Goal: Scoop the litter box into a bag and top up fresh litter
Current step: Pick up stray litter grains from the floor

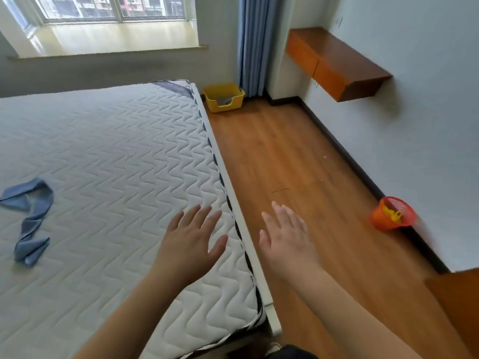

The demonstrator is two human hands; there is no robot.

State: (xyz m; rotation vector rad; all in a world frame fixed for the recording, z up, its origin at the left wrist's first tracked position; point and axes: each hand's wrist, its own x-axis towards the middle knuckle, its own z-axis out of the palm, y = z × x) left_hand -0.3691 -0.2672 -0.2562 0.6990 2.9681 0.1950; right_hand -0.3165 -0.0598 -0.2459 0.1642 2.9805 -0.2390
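The litter box sits on the floor by the curtain, past the mattress. We hold our left hand and right hand out, fingers spread and straight, holding nothing.

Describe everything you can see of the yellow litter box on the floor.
The yellow litter box looks like plastic, rectangular and open-topped, with a rolled rim and a lowered notch in its front wall. It sits upright on the wooden floor in the far corner, between the mattress and the blue curtain. Something grey lies inside; neither hand touches it.
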